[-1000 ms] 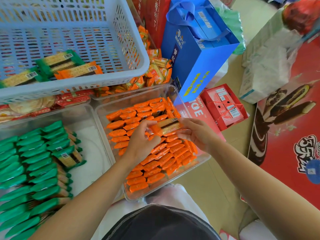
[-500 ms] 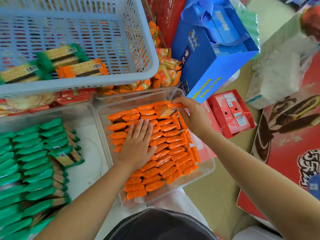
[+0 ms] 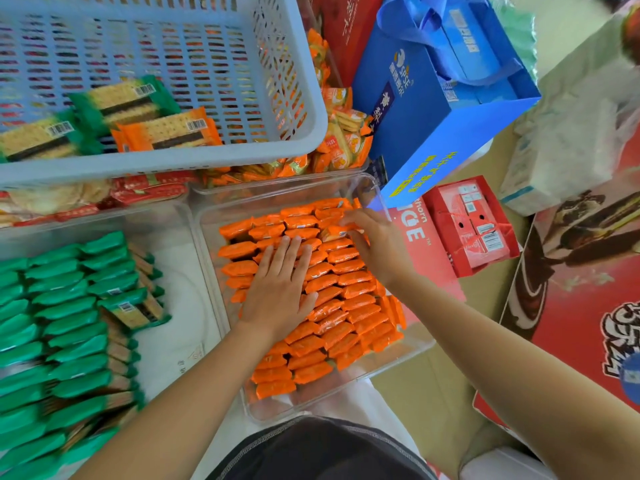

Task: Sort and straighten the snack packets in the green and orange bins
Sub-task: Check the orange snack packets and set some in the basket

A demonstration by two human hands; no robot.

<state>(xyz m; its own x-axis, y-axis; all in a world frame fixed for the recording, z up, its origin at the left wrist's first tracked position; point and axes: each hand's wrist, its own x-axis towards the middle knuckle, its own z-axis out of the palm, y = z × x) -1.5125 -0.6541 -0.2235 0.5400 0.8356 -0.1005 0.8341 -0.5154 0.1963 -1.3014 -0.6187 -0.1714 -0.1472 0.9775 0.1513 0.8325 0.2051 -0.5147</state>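
Green packets (image 3: 69, 323) stand in rows in the left bin (image 3: 183, 299), with one stray (image 3: 133, 308) lying flat on top, deal with it after. Left hand (image 3: 280, 289): fingers straight, flat on the orange packets (image 3: 332, 306) in the right bin (image 3: 408, 355). Press lightly so the rows don't splay. Right hand (image 3: 377, 247): fingers curled, pinching an end packet (image 3: 334, 232) at the far rows. Slot it on edge, match the neighbours' tilt, then release.

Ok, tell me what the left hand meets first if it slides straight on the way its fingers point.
The left hand lies flat on the orange packets. Straight ahead it would first meet the far rows of those packets, then probably the clear bin's far wall; depth is unclear.
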